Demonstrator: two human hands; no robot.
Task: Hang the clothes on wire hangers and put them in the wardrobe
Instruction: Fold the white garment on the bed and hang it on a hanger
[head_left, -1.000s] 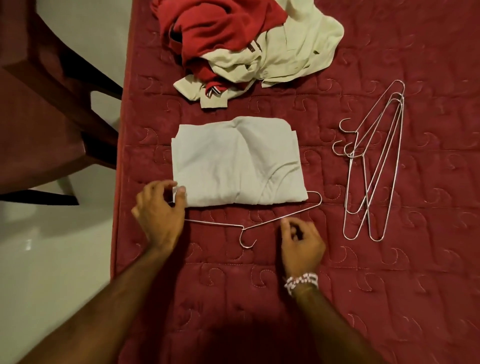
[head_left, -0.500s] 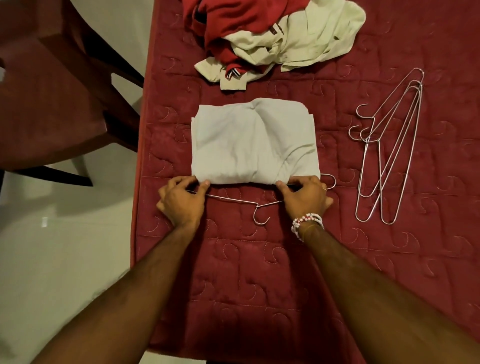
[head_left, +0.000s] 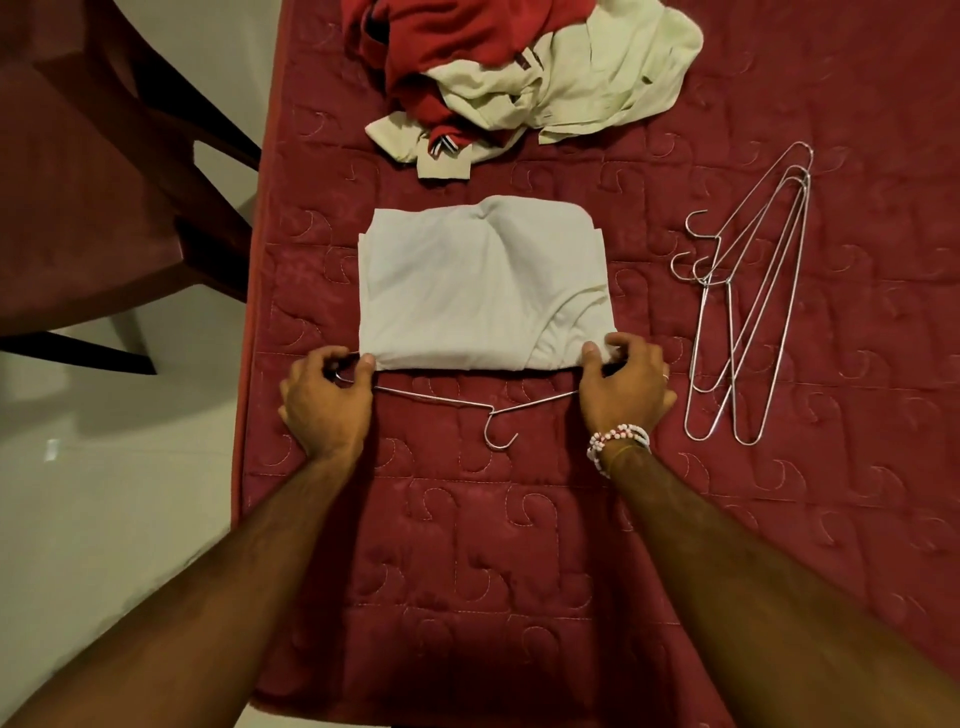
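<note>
Wire hanger (head_left: 489, 415) ends pinched with folded shirt (head_left: 467, 291) (left hand (head_left: 324, 402), right hand (head_left: 623, 395)) — cloth may slip off if tilted.

The maroon quilted bed (head_left: 467, 571) bears a folded white garment (head_left: 467, 286) touching a silver wire hanger (head_left: 431, 399). Crumpled red-and-cream clothes (head_left: 571, 78) lie by the far edge, and spare wire hangers (head_left: 714, 278) lie rightward.

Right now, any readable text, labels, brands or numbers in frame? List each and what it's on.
No readable text anywhere in the view.
Folded white garment: plain, no print or label showing.
Heap of red and cream clothes: a striped trim, no letters.
Silver wire hanger: bare metal, no marking visible.
</note>
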